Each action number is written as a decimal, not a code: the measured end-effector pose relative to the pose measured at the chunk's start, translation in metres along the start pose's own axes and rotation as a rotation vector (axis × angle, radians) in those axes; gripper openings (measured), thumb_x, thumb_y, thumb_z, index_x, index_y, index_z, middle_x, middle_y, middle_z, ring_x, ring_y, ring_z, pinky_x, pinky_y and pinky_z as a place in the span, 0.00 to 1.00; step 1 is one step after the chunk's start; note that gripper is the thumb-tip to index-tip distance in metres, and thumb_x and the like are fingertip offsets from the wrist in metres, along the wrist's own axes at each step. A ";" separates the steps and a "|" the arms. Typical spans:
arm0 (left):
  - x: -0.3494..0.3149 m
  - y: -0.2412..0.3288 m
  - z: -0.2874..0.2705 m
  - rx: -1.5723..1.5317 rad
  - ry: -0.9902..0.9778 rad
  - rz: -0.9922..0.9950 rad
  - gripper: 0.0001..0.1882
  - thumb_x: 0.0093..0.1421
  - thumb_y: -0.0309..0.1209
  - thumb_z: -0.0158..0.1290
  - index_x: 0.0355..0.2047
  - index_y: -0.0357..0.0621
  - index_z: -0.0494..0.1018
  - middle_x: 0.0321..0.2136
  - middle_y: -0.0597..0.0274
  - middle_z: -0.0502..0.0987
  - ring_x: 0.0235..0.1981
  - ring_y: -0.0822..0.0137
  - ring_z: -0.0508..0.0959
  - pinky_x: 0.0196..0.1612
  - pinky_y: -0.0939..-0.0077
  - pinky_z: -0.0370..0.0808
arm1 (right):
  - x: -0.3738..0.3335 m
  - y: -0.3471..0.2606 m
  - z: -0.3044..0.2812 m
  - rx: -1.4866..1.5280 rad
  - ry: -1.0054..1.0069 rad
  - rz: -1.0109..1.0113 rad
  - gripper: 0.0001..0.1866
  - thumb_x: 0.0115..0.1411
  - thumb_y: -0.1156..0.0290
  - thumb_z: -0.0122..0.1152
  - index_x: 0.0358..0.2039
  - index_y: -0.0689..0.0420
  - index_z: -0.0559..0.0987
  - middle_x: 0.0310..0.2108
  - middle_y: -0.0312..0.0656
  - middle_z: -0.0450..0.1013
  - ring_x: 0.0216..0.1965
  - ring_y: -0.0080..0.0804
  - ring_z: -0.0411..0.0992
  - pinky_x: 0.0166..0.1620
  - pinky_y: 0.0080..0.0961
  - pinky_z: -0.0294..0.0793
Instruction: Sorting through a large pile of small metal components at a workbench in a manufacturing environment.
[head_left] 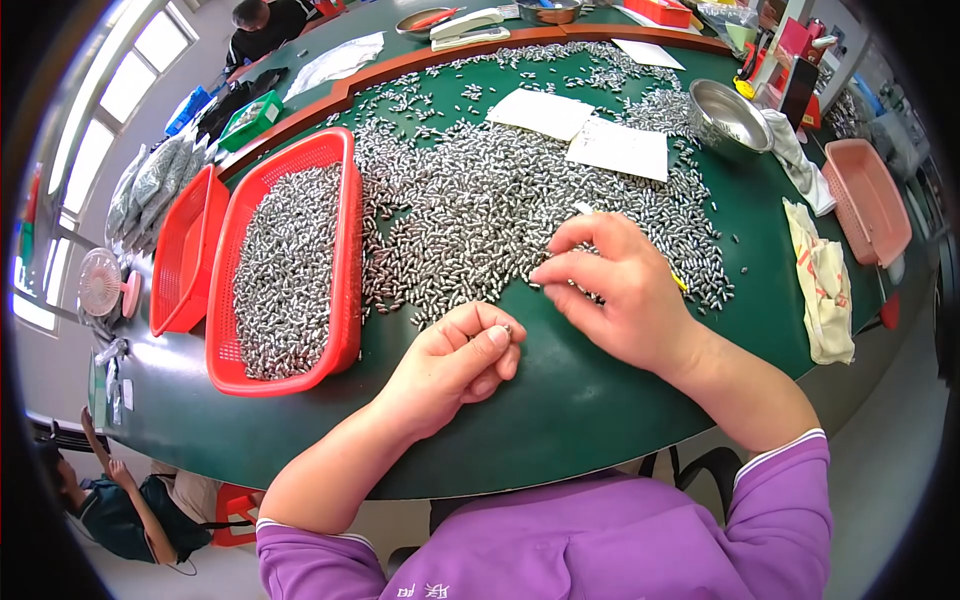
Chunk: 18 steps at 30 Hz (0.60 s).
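A broad heap of small, shiny silver metal pieces [450, 215] with rounded ends covers the middle of the green table. My left hand [465, 358] is closed in front of the heap, thumb over curled fingers, with a small metal piece just showing at the fingertips. My right hand [625, 295] hangs over the heap's near edge, fingers bent and the thumb and forefinger drawn close together. What lies between those tips is too small to make out. Behind that hand a white tip [583, 208] and a yellow end [681, 284] stick out; whether they belong to one thing is hidden.
A red plastic basket [350, 250] full of the same pieces stands left of the heap, beside another red basket [185, 265]. White papers [618, 148] lie on the heap. A metal bowl [732, 115], cloth [825, 290] and pink basket [866, 200] are at right. Two people sit nearby.
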<state>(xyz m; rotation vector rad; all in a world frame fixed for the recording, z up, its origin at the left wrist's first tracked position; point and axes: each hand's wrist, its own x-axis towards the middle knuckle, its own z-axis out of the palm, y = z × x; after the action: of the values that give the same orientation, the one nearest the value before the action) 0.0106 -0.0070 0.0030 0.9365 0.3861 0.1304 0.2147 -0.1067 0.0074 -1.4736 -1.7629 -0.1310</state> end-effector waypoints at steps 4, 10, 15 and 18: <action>0.000 -0.001 0.000 0.030 0.023 0.001 0.07 0.68 0.31 0.45 0.41 0.42 0.69 0.26 0.66 0.71 0.17 0.83 0.59 0.20 0.89 0.55 | -0.001 0.006 0.001 -0.049 -0.017 0.030 0.10 0.45 0.76 0.67 0.31 0.53 0.81 0.37 0.38 0.70 0.40 0.38 0.71 0.43 0.33 0.71; 0.000 -0.001 0.002 0.041 0.060 -0.007 0.07 0.67 0.31 0.48 0.41 0.42 0.68 0.27 0.66 0.72 0.18 0.83 0.60 0.20 0.89 0.56 | -0.001 -0.008 0.001 0.206 -0.061 -0.108 0.12 0.44 0.74 0.70 0.32 0.53 0.81 0.37 0.38 0.69 0.41 0.37 0.71 0.43 0.33 0.71; 0.000 -0.001 0.001 0.094 0.026 -0.060 0.07 0.65 0.30 0.51 0.40 0.43 0.67 0.26 0.67 0.73 0.19 0.84 0.63 0.21 0.89 0.57 | -0.002 -0.010 0.005 0.250 -0.051 -0.163 0.09 0.47 0.71 0.68 0.30 0.52 0.78 0.37 0.36 0.69 0.40 0.37 0.70 0.41 0.33 0.70; 0.000 -0.001 0.002 0.124 0.038 -0.063 0.07 0.64 0.31 0.52 0.39 0.44 0.67 0.26 0.68 0.73 0.19 0.84 0.63 0.21 0.89 0.57 | -0.002 -0.009 0.004 0.289 -0.076 -0.147 0.09 0.48 0.71 0.67 0.30 0.53 0.77 0.37 0.36 0.69 0.40 0.37 0.70 0.41 0.33 0.70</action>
<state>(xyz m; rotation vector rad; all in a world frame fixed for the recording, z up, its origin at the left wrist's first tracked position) 0.0111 -0.0094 0.0030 1.0441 0.4625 0.0668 0.2047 -0.1089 0.0071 -1.1560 -1.8623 0.1022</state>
